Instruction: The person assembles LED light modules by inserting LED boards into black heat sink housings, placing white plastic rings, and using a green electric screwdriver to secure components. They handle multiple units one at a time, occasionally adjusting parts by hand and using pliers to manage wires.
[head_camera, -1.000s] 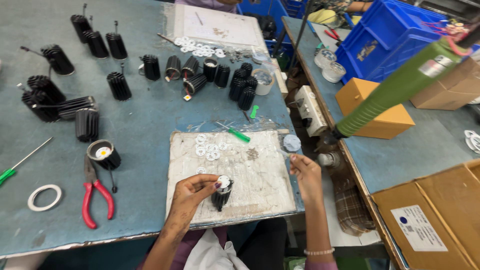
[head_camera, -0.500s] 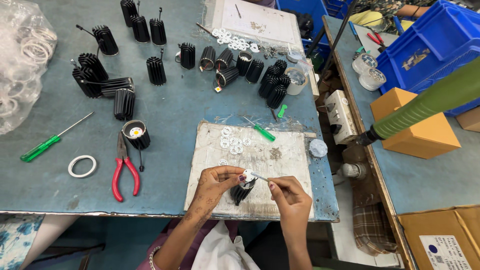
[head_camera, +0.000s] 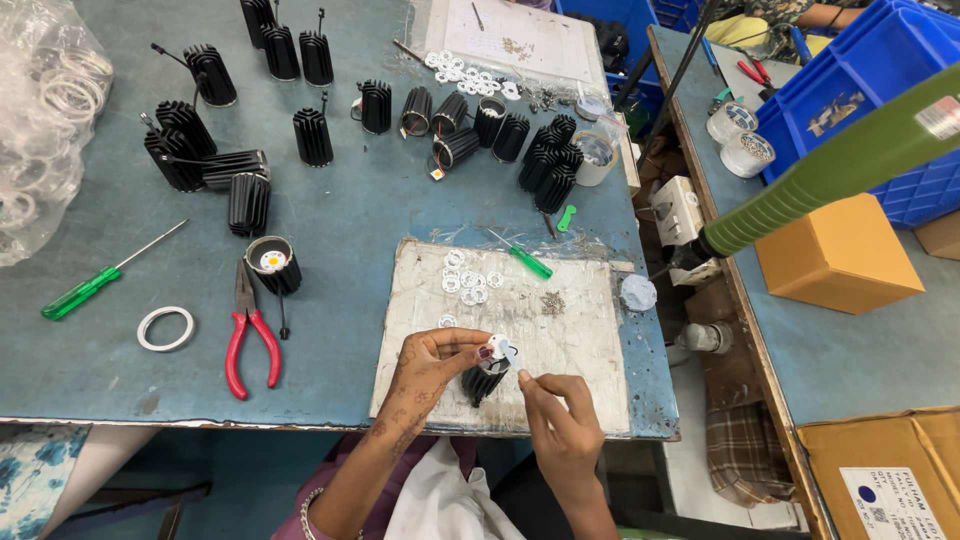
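Note:
My left hand (head_camera: 432, 366) grips a black finned heat sink (head_camera: 484, 380) above the near edge of a white work board (head_camera: 560, 340). A small white disc (head_camera: 499, 349) sits on the heat sink's top, under my left fingertips. My right hand (head_camera: 560, 425) is just below and to the right, its pinched fingertips touching the disc's edge. Several white rings (head_camera: 466, 281) and a small heap of screws (head_camera: 552, 302) lie further up the board.
Red-handled pliers (head_camera: 247, 338), a heat sink with a yellow chip (head_camera: 272, 263), a white ring (head_camera: 165, 328) and a green screwdriver (head_camera: 95, 284) lie left. Several black heat sinks (head_camera: 470, 125) stand beyond. A hanging green power tool (head_camera: 830, 170), blue crates (head_camera: 870, 90) and cardboard boxes (head_camera: 835, 255) are right.
My right hand came in from the board's right edge to the heat sink's top. The camera shifted, so the table now sits further right and nearer in view.

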